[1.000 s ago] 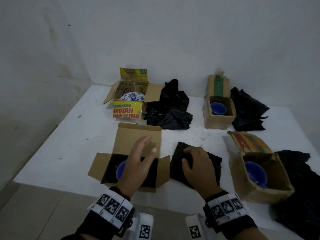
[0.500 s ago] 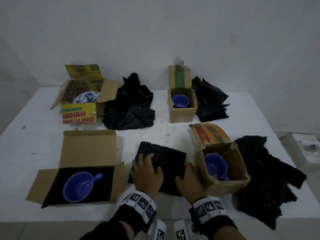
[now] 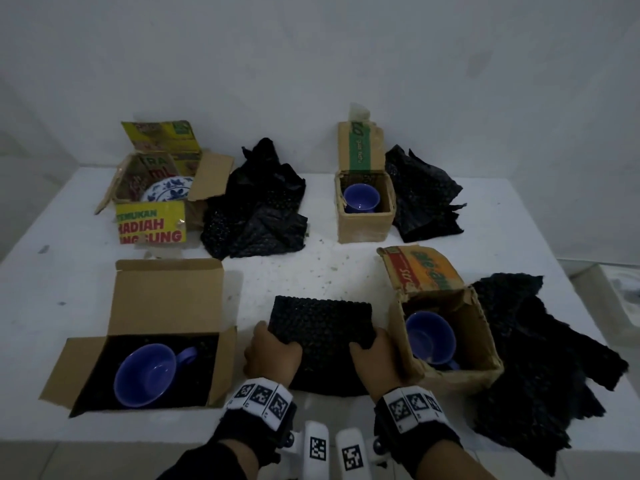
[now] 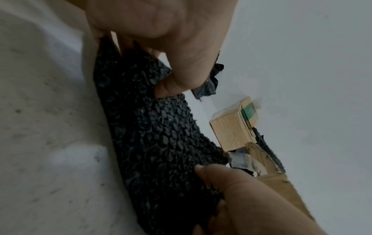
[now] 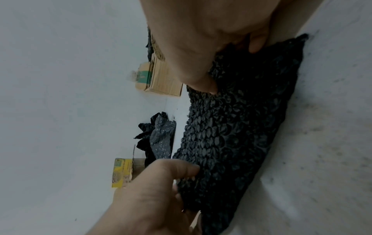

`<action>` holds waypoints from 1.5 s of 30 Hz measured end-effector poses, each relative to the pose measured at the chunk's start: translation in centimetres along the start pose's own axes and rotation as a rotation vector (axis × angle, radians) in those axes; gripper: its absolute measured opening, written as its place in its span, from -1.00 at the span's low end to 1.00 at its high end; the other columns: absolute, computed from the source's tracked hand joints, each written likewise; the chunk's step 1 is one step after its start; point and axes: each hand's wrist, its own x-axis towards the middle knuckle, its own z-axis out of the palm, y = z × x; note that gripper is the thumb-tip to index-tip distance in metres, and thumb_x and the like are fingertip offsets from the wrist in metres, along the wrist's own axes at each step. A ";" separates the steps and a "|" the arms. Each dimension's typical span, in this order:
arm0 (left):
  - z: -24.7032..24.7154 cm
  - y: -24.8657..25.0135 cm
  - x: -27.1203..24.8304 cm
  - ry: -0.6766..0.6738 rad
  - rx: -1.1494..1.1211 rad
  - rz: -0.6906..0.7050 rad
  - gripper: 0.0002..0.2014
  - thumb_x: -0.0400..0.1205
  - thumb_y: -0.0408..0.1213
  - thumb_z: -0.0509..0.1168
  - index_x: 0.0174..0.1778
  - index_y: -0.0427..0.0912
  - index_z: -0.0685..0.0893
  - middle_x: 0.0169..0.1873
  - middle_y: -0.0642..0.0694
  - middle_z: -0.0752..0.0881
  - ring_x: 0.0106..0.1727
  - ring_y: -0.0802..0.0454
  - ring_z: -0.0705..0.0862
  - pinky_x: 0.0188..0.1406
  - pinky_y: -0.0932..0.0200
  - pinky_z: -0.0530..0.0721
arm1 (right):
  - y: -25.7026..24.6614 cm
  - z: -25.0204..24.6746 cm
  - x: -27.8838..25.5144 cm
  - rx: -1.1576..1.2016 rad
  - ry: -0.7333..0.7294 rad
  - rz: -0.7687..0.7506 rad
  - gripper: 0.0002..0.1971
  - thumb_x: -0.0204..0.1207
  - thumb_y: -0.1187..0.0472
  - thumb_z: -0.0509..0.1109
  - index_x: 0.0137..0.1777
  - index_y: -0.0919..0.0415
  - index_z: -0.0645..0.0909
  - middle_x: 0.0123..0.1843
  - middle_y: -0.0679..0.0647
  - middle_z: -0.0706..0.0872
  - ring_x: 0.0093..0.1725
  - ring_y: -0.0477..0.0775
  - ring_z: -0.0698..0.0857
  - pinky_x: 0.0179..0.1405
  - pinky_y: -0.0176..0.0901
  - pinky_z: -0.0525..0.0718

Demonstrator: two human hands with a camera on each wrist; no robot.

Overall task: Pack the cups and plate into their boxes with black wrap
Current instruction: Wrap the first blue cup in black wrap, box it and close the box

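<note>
Fingers, left: curled tight round the left edge of the folded black wrap (image 3: 320,336) — thumb on top, left hand (image 3: 272,355) clamping it, fingers (image 4: 177,81) pinching the bubbled sheet in the wrist view.
Fingers, right: same story on the other edge — right hand (image 3: 375,356) grips the wrap, thumb over the top, fingers (image 5: 198,82) tucked under where the wrist view cannot follow them.
Wrap: a dark bubbled pad held between both hands at the near middle of the white bench (image 3: 284,271); whether its underside touches the bench is hard to tell.
Near-left box (image 3: 138,341): flaps open, black lining inside, blue cup (image 3: 147,374) lying in it with the handle to the right.
Near-right box (image 3: 446,337): just beside the right hand, printed lid up, a second blue cup (image 3: 429,336) inside, its lower part cut off by the box wall.
Far-right box (image 3: 365,206): small, a third blue cup (image 3: 360,199) upright in it.
Far-left box (image 3: 152,199): yellow print, blue-and-white plate (image 3: 168,190) leaning inside, half hidden by the front flap.
Loose wrap: crumpled black heaps beside the far-left box (image 3: 256,202), the far-right box (image 3: 420,195) and the near-right box (image 3: 540,358).
Hard to read: dim light, box lettering only partly legible.
</note>
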 end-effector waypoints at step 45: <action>-22.9 -16.0 6.3 0.238 -0.071 0.558 -0.45 0.39 -0.25 0.53 0.26 -0.05 0.48 -0.05 -0.01 0.75 -0.02 -0.05 0.73 -0.11 0.04 0.70 | -12.2 18.9 -12.0 -0.796 -0.258 -1.216 -0.17 0.42 -0.30 0.33 0.63 -0.06 0.12 0.67 0.01 0.16 0.67 0.13 -0.04 0.57 0.20 -0.03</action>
